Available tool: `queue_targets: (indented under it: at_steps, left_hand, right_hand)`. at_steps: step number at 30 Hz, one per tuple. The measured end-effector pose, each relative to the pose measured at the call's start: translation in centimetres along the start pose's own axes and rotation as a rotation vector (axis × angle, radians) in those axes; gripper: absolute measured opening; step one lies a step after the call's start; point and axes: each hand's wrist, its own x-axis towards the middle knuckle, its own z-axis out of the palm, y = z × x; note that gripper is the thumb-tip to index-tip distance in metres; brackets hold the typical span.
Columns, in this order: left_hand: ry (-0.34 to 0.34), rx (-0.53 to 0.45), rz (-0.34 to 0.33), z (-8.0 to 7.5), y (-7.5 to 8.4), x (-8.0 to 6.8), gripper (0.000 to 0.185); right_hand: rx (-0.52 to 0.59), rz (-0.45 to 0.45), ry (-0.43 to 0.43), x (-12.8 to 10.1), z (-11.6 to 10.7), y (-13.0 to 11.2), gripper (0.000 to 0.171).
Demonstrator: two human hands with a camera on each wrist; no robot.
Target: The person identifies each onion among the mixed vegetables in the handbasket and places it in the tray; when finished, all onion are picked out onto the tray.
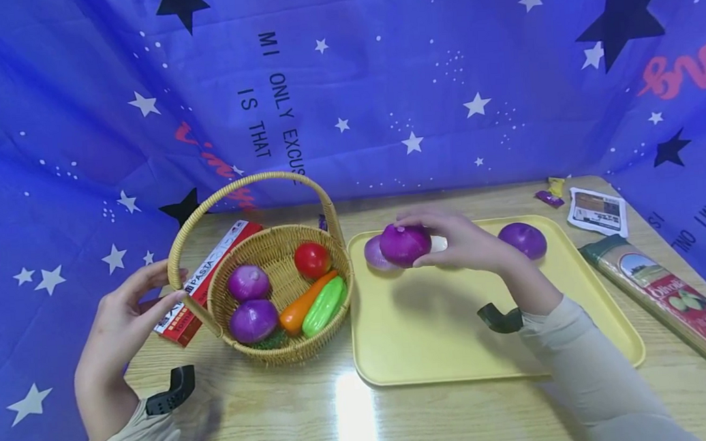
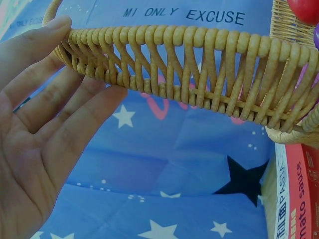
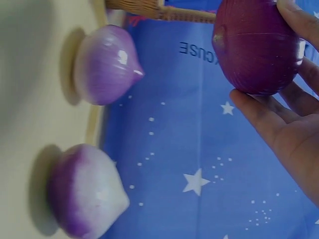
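The right hand [image 1: 465,243] pinches a purple onion [image 1: 405,244] above the tray's [image 1: 579,287] far left corner, just right of the basket [image 1: 288,348]. The left hand [image 1: 117,326], fingers straight, rests against the basket's handle [image 1: 177,260] on its left. Both sit on a wooden worktop [image 1: 281,417] before a starry blue cloth [image 1: 380,75].

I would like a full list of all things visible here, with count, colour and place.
basket: 1, tan wicker, table left
onions in basket: 2, purple
tomato: 1, red, in basket
carrot: 1, orange, in basket
cucumber: 1, green, in basket
tray: 1, yellow, centre
onions on tray: 2, purple, far edge
held onion: 1, dark purple, over tray
pasta box: 1, red, behind basket
long packet: 1, right
left hand: fingers touching basket handle
right hand: gripping held onion
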Motion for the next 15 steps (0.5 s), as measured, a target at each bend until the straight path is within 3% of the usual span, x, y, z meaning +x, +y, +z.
queue_targets:
  at_steps: [7, 15]
  left_hand:
    - [-0.002, -0.001, -0.003, 0.0, 0.1, 0.0, 0.043]
    - [-0.001, -0.006, -0.001, -0.1, 0.1, 0.0, 0.043]
  right_hand:
    - [0.036, -0.001, -0.017, -0.6, 1.2, 0.9, 0.061]
    - [0.176, -0.017, -0.064, -1.0, 2.8, 1.3, 0.06]
